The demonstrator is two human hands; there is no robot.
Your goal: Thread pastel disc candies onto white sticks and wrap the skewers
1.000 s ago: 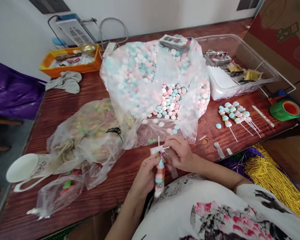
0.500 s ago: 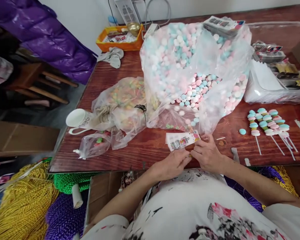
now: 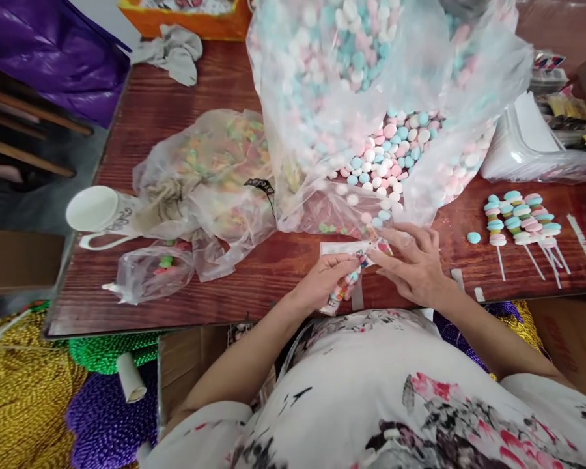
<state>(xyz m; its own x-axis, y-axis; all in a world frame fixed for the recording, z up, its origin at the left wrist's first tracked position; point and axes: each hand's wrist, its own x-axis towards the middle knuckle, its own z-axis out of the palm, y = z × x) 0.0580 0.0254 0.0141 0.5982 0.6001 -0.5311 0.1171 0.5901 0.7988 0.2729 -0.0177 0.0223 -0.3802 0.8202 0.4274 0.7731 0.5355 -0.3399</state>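
Observation:
My left hand (image 3: 325, 280) is closed around a small clear printed bag (image 3: 339, 293) with pink, blue and white candies in it, slanting down toward my body. My right hand (image 3: 415, 264) is at the bag's upper end, its thumb and a finger on it, the other fingers stretched loosely outward. Beneath the fingers lies a stack of flat printed bags (image 3: 339, 248) on the table. Just beyond is a big clear sack (image 3: 322, 130) of pink, white and blue candies, its opening toward me. Several candy skewers (image 3: 522, 218) on white sticks lie to the right.
On the wooden table (image 3: 254, 286) are a white mug (image 3: 92, 208), a knotted bag of colourful candies (image 3: 209, 169), a small clear bag (image 3: 153, 273) and a grey cloth (image 3: 173, 55). One blue candy (image 3: 473, 238) lies alone. A clear tub (image 3: 522, 150) stands right. Shiny beads (image 3: 112, 417) hang below.
My view has tipped down and closer. My hands have come apart somewhat, and the filled bag now shows in my left hand. The fingers of my right hand have stretched out more.

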